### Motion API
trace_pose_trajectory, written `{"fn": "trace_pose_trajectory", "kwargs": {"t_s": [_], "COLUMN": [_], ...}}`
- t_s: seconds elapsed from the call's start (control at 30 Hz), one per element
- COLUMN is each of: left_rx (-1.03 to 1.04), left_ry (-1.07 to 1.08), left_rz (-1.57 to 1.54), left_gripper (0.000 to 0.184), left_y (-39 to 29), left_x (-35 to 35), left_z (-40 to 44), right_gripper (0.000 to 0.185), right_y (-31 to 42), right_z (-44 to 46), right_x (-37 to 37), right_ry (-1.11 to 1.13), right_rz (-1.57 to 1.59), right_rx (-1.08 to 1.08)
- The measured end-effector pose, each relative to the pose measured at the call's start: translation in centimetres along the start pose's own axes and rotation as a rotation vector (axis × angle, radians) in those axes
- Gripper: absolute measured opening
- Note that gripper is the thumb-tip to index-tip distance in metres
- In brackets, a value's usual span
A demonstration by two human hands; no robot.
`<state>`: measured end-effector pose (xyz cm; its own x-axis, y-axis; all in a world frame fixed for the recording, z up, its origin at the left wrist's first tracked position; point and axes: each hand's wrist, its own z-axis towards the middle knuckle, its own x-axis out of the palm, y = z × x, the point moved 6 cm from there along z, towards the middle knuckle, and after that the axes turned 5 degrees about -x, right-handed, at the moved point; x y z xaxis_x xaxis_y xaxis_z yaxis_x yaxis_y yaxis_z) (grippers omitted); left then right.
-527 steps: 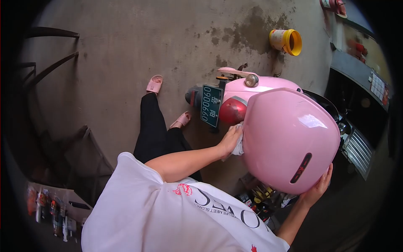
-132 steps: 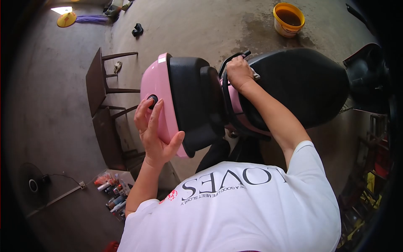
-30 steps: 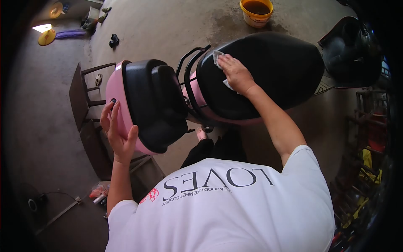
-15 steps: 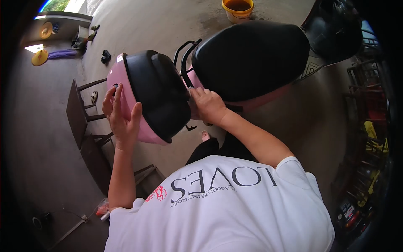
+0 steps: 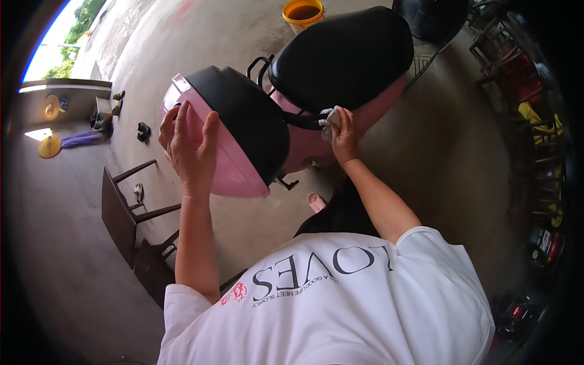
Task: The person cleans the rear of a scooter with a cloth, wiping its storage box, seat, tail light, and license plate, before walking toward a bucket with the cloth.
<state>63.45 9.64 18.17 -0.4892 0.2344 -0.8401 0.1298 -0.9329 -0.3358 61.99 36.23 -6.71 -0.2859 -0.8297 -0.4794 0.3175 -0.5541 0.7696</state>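
A pink scooter [image 5: 380, 112] with a black seat [image 5: 344, 58] stands before me, a pink-and-black tail box [image 5: 240, 112] at its rear. My left hand [image 5: 190, 143] rests against the pink side of the box, fingers stretched and thumb apart. My right hand [image 5: 344, 135] is closed on a crumpled whitish cloth [image 5: 330, 121], which lies against the end of the black grab rail [image 5: 301, 120] beside the seat. Part of the cloth is hidden by the fingers.
Beyond the seat stands a yellow bucket [image 5: 303, 13] of brown liquid. Dark wooden stools [image 5: 121, 213] are on the left, and several chairs [image 5: 511, 58] line the right. Straw hats [image 5: 50, 146] hang on the left wall. A black shoe [image 5: 143, 132] lies on the floor.
My right hand has moved right with the cloth, from beside the tail box to the end of the grab rail. My left hand stays on the box. The camera view has shifted.
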Motion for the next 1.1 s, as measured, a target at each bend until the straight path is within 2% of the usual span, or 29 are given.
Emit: {"fn": "trace_pose_trajectory", "kwargs": {"t_s": [0.1,0.17,0.2,0.23,0.3,0.37,0.43,0.47,0.53,0.6,0.63,0.7,0.8,0.87,0.9,0.97,1.0,1.1], "left_rx": [0.004,0.017,0.036,0.023,0.018,-0.011,0.001,0.004,-0.008,-0.012,0.003,0.001,-0.003,-0.011,-0.020,-0.027,-0.024,-0.038], "left_ry": [-0.014,-0.035,-0.029,-0.025,-0.009,-0.010,-0.007,0.001,0.006,0.023,0.014,0.004,0.002,-0.013,-0.023,-0.014,0.001,-0.016], "left_rz": [-0.040,-0.028,-0.039,-0.067,-0.090,-0.071,-0.065,-0.069,-0.089,-0.087,-0.088,-0.075,-0.178,-0.203,-0.230,-0.215,-0.207,-0.188], "left_gripper": [0.059,0.059,0.059,0.059,0.058,0.056,0.055,0.054,0.053,0.053,0.053,0.052,0.051,0.050,0.049,0.049,0.048,0.048], "left_y": [-0.2,0.3,0.1,0.0,-0.2,0.0,0.1,0.1,-0.3,0.0,0.2,0.3,0.4,0.4,0.4,0.5,0.5,0.3], "left_x": [-0.2,0.0,0.0,-0.1,-0.1,0.1,0.2,0.2,0.4,-0.1,0.0,0.4,0.2,0.3,0.3,0.2,0.2,0.2], "left_z": [0.1,-0.1,0.0,0.1,0.0,0.2,0.3,0.3,0.4,0.1,0.2,0.2,0.1,0.1,0.0,0.1,0.2,0.3], "right_gripper": [0.033,0.027,0.022,0.020,0.019,0.023,0.033,0.033,0.041,0.040,0.040,0.038,0.035,0.042,0.042,0.051,0.063,0.057], "right_y": [1.5,1.5,2.7,3.9,9.4,13.9,14.8,14.0,10.6,7.4,7.9,9.8,11.4,15.1,16.3,21.1,21.7,18.8], "right_z": [-0.5,-1.3,-1.7,-1.3,1.3,4.3,3.9,2.8,-1.0,-8.2,-9.5,-10.1,-3.6,2.2,2.8,3.6,2.4,-2.9], "right_x": [-0.7,-1.5,-1.3,-0.5,-0.9,-0.6,1.1,1.7,3.9,7.9,8.3,5.9,2.1,-1.7,-1.4,-1.2,-0.6,0.8], "right_ry": [-0.150,-0.197,-0.198,-0.264,-0.215,-0.174,-0.212,-0.216,0.045,0.328,0.322,0.053,0.037,-0.008,0.002,0.032,0.050,0.194], "right_rz": [0.032,0.245,0.461,0.593,0.603,0.669,0.497,0.506,0.330,0.714,0.727,0.528,0.749,0.675,0.681,0.471,0.516,0.429], "right_rx": [0.071,0.304,0.519,0.455,0.321,0.048,-0.143,-0.134,0.106,0.526,0.525,0.366,0.575,0.199,0.197,-0.273,-0.285,-0.258]}}
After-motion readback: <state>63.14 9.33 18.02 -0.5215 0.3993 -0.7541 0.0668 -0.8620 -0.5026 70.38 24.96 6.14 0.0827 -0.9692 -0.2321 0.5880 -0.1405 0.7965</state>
